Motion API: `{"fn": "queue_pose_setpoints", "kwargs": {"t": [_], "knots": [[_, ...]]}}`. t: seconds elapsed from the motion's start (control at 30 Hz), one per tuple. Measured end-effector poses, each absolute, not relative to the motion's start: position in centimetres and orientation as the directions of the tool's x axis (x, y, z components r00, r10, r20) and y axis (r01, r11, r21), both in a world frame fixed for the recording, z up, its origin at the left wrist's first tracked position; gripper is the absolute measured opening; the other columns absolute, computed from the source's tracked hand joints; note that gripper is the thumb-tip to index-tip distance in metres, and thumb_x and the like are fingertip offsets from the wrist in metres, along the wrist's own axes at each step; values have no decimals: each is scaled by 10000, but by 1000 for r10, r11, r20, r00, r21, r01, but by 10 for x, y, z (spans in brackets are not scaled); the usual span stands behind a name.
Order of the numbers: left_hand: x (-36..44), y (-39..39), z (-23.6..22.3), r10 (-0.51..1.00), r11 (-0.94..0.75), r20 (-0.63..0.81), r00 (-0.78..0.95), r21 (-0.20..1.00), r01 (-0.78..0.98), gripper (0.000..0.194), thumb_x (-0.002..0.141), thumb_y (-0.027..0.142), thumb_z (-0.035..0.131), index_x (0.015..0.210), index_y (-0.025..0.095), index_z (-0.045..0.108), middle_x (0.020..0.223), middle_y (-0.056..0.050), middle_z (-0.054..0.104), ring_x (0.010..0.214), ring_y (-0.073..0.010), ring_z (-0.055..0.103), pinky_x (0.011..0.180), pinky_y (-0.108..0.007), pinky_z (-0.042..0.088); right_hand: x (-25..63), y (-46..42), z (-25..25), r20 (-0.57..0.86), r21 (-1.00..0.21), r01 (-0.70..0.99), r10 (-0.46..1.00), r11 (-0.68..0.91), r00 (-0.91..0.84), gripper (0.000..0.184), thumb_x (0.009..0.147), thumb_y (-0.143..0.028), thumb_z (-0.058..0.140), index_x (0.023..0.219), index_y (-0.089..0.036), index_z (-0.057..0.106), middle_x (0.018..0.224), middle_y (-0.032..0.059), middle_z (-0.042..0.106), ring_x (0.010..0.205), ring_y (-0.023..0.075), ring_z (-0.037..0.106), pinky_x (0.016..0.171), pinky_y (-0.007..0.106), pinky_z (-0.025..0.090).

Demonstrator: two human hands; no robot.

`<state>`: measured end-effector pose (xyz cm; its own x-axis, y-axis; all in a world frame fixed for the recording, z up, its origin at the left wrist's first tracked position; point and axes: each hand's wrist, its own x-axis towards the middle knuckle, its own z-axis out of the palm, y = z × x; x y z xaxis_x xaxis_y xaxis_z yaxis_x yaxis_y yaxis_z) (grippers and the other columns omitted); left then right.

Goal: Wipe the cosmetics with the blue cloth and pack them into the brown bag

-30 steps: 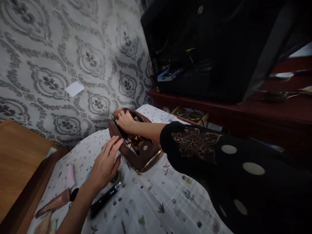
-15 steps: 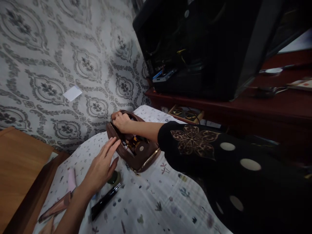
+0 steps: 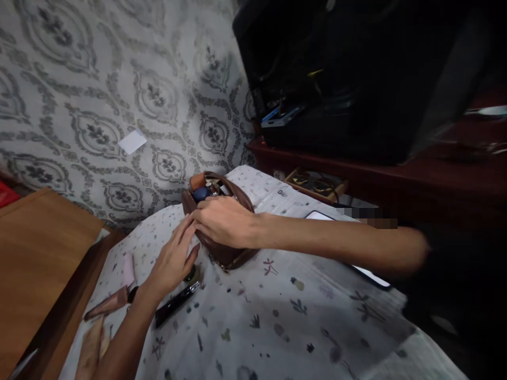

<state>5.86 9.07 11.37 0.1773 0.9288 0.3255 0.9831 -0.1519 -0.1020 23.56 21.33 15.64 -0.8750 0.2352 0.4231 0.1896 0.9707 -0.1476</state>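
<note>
A brown zip-up cosmetic bag stands unzipped on the patterned sheet, with a dark blue rounded item and other small items inside. My right hand lies across the bag's opening, its fingers bent together at the near left rim; what they grip is hidden. Alongside, my left hand rests its outstretched fingers on the bag's left side, their tips close to the right fingers. Below my left palm are a black tube and a small dark green round item.
On the left lie a pink tube, a rose-brown tapered tube and a light brown flat item. A phone lies partly beneath my right forearm. A dark screen stands on the red-brown desk beyond an open box.
My right hand has drawn back from inside the bag's far end to its near rim. The blue item now shows, and the phone has come into view. My left hand stays at the bag.
</note>
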Motion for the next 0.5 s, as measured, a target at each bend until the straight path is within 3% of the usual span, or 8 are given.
{"fn": "queue_pose_setpoints", "kwargs": {"t": [0.1, 0.2, 0.37, 0.5], "knots": [[62, 84, 107, 923, -151, 349, 166, -70, 986, 638, 962, 183, 416, 1542, 203, 151, 1593, -150, 273, 1482, -246, 267, 1188, -458, 328, 245, 200, 135, 480, -80, 127, 150, 989, -864, 211, 933, -190, 535, 1053, -88, 675, 1093, 155, 669, 1058, 285, 600, 921, 407, 464], [52, 65, 100, 929, -86, 360, 82, -3, 996, 627, 975, 210, 397, 1547, 199, 141, 1584, -141, 300, 1476, -229, 280, 1196, -446, 310, 247, 189, 120, 516, -30, 70, 75, 997, -853, 197, 936, -173, 514, 1015, -93, 676, 1102, 162, 640, 1106, 308, 540, 949, 453, 434], [2, 9, 79, 921, 190, 323, -217, 114, 975, 436, 998, 334, 365, 1398, 179, 444, 1497, -136, 421, 1393, -243, 416, 1155, -457, 363, 246, 163, 104, 542, -83, -112, -50, 990, -839, 220, 937, -100, 460, 918, -131, 677, 1069, 152, 646, 1102, 279, 526, 907, 422, 453], [-29, -33, 50, 926, 325, 173, -337, 93, 941, 436, 993, 423, 373, 1326, 190, 535, 1467, -137, 456, 1366, -276, 441, 1122, -492, 390, 232, 133, 82, 394, -221, -156, -58, 963, -917, 158, 907, -89, 515, 916, -142, 663, 980, 109, 659, 958, 224, 586, 814, 348, 501]]}}
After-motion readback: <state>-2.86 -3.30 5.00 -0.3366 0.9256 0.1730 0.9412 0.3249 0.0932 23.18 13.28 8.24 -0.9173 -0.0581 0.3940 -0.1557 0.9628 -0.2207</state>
